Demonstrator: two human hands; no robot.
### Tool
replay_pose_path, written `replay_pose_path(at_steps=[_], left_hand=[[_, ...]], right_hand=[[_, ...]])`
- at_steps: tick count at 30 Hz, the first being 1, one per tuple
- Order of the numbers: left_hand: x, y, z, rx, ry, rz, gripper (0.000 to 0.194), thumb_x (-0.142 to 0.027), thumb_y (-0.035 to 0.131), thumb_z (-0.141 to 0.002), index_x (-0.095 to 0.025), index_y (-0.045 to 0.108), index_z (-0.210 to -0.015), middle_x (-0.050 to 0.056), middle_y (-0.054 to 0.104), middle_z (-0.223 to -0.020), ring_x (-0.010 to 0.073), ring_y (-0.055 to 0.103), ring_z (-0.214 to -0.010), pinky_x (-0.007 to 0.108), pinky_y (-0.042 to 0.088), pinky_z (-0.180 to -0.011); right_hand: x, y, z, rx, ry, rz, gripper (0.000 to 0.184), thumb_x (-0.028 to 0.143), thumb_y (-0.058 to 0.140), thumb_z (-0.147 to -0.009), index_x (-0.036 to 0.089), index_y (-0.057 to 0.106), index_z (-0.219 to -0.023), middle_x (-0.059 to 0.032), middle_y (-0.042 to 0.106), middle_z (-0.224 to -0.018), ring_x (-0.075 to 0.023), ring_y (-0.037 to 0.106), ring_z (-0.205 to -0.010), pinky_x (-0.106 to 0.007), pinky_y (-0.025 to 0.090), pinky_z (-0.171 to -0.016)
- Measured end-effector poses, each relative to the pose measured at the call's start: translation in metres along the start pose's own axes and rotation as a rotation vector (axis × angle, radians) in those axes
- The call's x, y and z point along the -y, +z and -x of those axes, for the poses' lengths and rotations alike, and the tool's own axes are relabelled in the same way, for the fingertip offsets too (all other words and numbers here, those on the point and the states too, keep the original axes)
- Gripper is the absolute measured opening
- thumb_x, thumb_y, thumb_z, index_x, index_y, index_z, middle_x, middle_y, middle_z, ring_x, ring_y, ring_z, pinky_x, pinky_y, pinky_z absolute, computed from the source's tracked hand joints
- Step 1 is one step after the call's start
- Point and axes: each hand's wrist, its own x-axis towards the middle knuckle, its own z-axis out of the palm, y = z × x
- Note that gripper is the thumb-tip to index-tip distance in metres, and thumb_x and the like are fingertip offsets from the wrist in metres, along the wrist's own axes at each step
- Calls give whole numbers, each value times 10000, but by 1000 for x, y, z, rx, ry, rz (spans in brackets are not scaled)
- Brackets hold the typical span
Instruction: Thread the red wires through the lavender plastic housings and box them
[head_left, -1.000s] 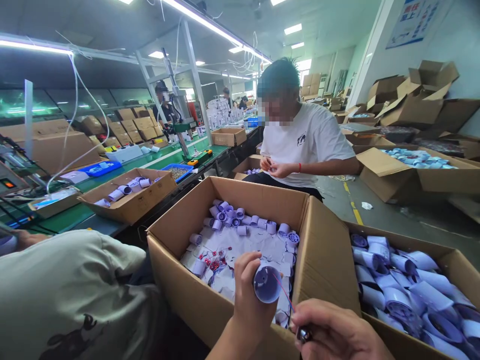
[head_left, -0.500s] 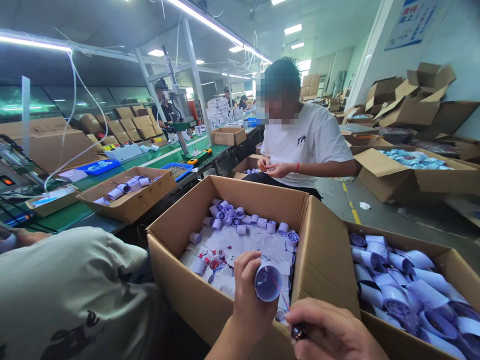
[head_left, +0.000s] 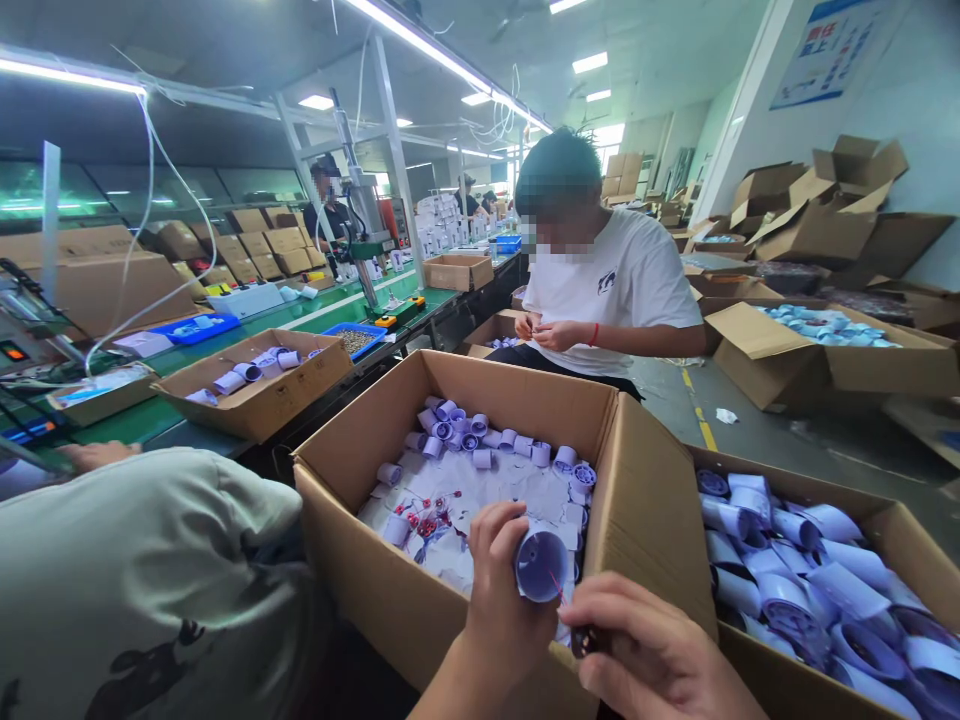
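My left hand is wrapped round a pale purple plastic tube, its open end facing me, over the near edge of a cardboard box. My right hand is closed just below and to the right, pinching a small dark part joined to the tube by a thin red wire. The box holds several more purple tubes on white paper, with small red-wired parts nearer me.
A second box at right is full of purple tubes. A person in a white T-shirt sits opposite, working over another box. A co-worker's back fills the lower left. A green bench with boxes and trays runs along the left.
My right hand has risen and moved closer to the tube, shortening the stretch of red wire. My left hand has held the tube nearly still.
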Motion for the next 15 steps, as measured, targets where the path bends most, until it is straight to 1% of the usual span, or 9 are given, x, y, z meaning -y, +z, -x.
replay_pose_path(at_steps=[2,3,6,8,9,12,15], left_hand=[[-2,-2,0,41,9,9,479,-199,572,-822,-181,405,-1271,151,531,-1167,259,535,-1090,436,500,-881],[-4,-2,-1,56,14,15,479,-227,561,-838,-173,395,-1283,159,522,-1173,261,529,-1098,431,500,-883],[-9,-1,-1,56,18,1,461,-294,524,-885,-157,390,-1305,156,529,-1141,261,523,-1088,415,493,-887],[-14,2,0,32,15,-31,426,-307,502,-906,-162,414,-1297,142,546,-1106,258,524,-1059,408,488,-884],[-16,3,0,22,12,-43,401,-292,492,-910,-167,430,-1286,135,552,-1092,256,525,-1046,406,485,-884],[-23,5,1,22,-9,-45,375,-208,499,-877,-191,461,-1250,119,556,-1080,251,533,-1028,409,480,-886],[-27,4,0,55,-36,-34,406,-154,535,-827,-203,472,-1225,111,545,-1094,245,535,-1026,402,485,-882]], right_hand=[[-3,2,-3,-66,-40,117,180,343,664,-863,330,729,-1030,-27,672,-925,-145,654,-708,-207,537,-646],[-4,3,-5,-129,-83,188,187,324,662,-868,335,718,-1046,-21,674,-929,-142,652,-715,-202,534,-651],[-6,9,-10,-344,-284,381,184,264,679,-858,308,693,-1037,-14,698,-884,-165,650,-766,-221,526,-699],[-7,13,-11,-450,-411,512,149,239,684,-851,274,688,-996,-33,685,-880,-187,629,-807,-248,517,-728],[-7,14,-11,-485,-451,585,129,232,682,-851,264,687,-975,-44,665,-894,-190,608,-806,-259,513,-722],[-8,15,-10,-524,-484,782,82,227,669,-849,254,683,-924,-68,590,-965,-196,544,-805,-284,504,-682],[-9,13,-8,-487,-471,869,63,212,641,-856,248,664,-903,-68,572,-994,-201,534,-820,-299,515,-674]])
